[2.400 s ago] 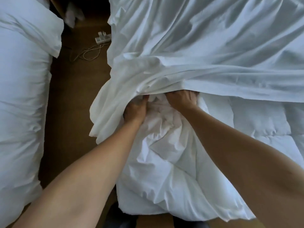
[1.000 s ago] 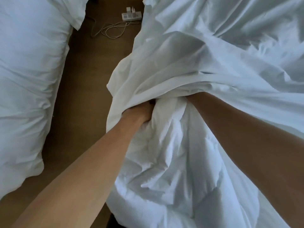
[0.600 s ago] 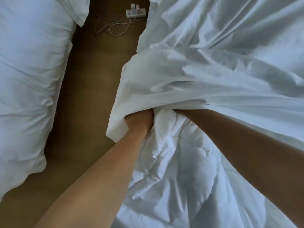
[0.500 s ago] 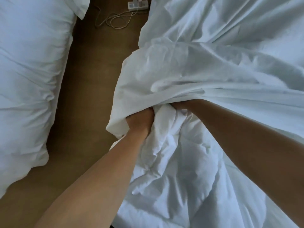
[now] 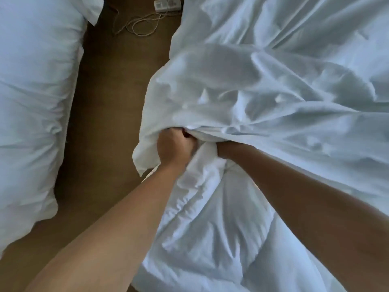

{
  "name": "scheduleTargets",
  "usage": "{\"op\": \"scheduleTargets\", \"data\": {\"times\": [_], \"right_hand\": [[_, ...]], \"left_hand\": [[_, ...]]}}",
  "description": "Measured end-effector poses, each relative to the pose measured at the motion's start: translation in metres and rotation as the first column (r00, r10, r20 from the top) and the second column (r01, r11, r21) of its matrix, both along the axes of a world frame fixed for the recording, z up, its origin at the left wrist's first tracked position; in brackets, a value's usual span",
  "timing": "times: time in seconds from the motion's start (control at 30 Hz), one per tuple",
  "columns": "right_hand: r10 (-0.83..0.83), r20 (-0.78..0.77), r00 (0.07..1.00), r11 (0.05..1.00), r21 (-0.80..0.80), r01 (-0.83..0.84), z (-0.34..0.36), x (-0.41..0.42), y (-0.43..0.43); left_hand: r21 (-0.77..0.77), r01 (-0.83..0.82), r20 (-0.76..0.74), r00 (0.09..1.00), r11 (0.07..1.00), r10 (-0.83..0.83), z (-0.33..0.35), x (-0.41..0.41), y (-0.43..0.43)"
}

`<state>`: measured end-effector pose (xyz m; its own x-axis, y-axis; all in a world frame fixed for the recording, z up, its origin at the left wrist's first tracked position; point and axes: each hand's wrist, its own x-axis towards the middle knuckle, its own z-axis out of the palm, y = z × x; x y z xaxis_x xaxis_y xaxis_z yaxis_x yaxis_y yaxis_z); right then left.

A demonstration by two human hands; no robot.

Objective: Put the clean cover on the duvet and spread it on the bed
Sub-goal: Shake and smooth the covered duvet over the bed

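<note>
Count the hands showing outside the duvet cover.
1. The left hand grips the cover's bunched edge at centre frame, above the duvet. The right hand is hidden under the cover; only its forearm shows, entering the opening.

The cover (image 5: 273,91) and quilted duvet (image 5: 221,228) are matt, creased cloth.

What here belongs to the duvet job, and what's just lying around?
Part of the job: cover; duvet; left hand, gripping the cover's edge; right arm, reaching into the cover.
Just lying about: bedding on the left; power strip and cable on the floor.
</note>
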<state>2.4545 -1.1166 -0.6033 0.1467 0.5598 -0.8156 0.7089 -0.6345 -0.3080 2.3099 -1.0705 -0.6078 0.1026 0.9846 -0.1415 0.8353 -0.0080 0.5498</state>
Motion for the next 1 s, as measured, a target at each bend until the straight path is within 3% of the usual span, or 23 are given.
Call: {"op": "scheduleTargets", "data": {"times": [0.03,0.1,0.13,0.2,0.27,0.33,0.43,0.5,0.57,0.63,0.7,0.77,0.83,0.87,0.93,1.0], "right_hand": [[0.157,0.112,0.981,0.988,-0.009,-0.157,0.007,0.000,0.001],[0.203,0.346,0.916,0.942,0.187,-0.279,0.015,-0.014,-0.023],[0.157,0.377,0.913,0.892,0.342,-0.295,0.021,-0.031,-0.032],[0.229,0.408,0.884,0.785,0.459,-0.416,0.021,-0.054,-0.041],[0.192,0.353,0.916,0.840,0.424,-0.339,0.015,-0.047,-0.021],[0.214,0.324,0.922,0.919,0.252,-0.302,0.005,-0.029,0.003],[0.322,0.331,0.887,0.884,0.229,-0.407,0.007,-0.017,0.009],[0.312,0.528,0.790,0.792,0.315,-0.523,0.015,-0.001,0.004],[0.273,0.775,0.570,0.739,0.211,-0.640,0.020,0.030,0.004],[0.385,0.712,0.587,0.857,-0.039,-0.514,0.026,0.043,0.003],[0.461,0.554,0.693,0.862,-0.096,-0.497,0.022,0.025,-0.006],[0.512,0.471,0.719,0.834,-0.072,-0.547,0.025,-0.024,-0.019],[0.469,0.563,0.681,0.781,0.096,-0.618,0.035,-0.073,-0.044],[0.457,0.532,0.713,0.750,0.199,-0.630,0.035,-0.093,-0.061],[0.528,0.320,0.787,0.746,0.269,-0.610,0.027,-0.131,-0.085],[0.614,0.222,0.757,0.732,0.197,-0.652,0.010,-0.162,-0.089]], "left_hand": [[0.056,-0.008,0.055,0.998,0.998,0.005,-0.002,0.002,-0.003],[0.128,-0.011,0.127,0.992,0.992,-0.006,-0.005,0.002,-0.005],[0.136,0.011,0.150,0.988,0.991,-0.031,-0.006,0.000,-0.004],[0.160,0.101,0.160,0.979,0.982,-0.126,-0.011,-0.005,-0.002],[0.190,0.183,0.118,0.971,0.965,-0.207,-0.018,-0.010,-0.003],[0.160,0.176,0.114,0.974,0.971,-0.195,-0.026,-0.014,-0.009],[0.040,0.009,0.227,0.974,0.999,-0.018,-0.036,-0.012,-0.019],[-0.073,-0.203,0.346,0.913,0.976,0.216,-0.034,-0.011,-0.018],[-0.151,-0.194,0.324,0.917,0.969,0.234,-0.035,-0.015,-0.014],[-0.304,-0.087,0.163,0.976,0.949,0.142,-0.040,-0.022,-0.009],[-0.468,-0.065,0.043,0.994,0.882,0.096,-0.049,-0.030,-0.002],[-0.540,-0.004,0.054,0.998,0.842,0.039,-0.052,-0.035,0.003],[-0.541,0.112,0.088,0.993,0.833,-0.076,-0.050,-0.036,0.006],[-0.531,0.148,0.087,0.989,0.834,-0.120,-0.048,-0.037,0.005],[-0.518,0.136,0.087,0.991,0.844,-0.106,-0.047,-0.038,0.001],[-0.466,0.106,0.070,0.994,0.879,-0.083,-0.045,-0.036,-0.005]]}}
